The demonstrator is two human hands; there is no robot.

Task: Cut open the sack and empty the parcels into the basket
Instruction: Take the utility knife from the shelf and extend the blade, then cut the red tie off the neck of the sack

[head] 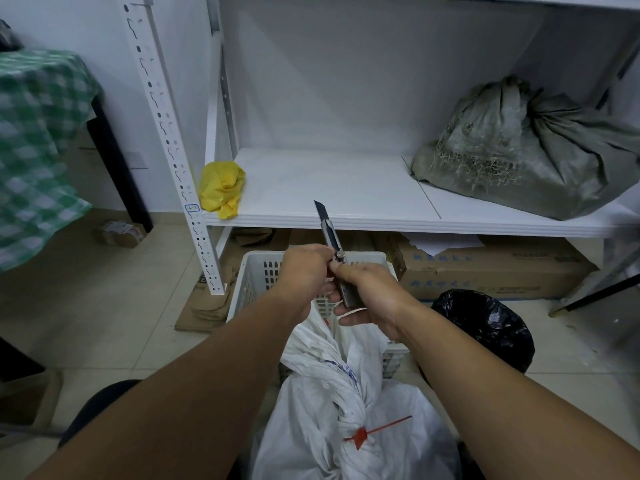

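Both hands meet over the white basket [258, 271]: the right hand [372, 294] is wrapped around the utility knife [332, 247] handle, blade out and pointing up, while the left hand [304, 271] pinches at its slider. The white sack [346, 410] lies below against the basket's near rim, neck still cinched by a red tie [362, 436]. Judging by this, the knife is being readied; next the blade must go down to the neck.

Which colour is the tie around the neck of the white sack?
Red; the zip tie shows clearly in the head view.
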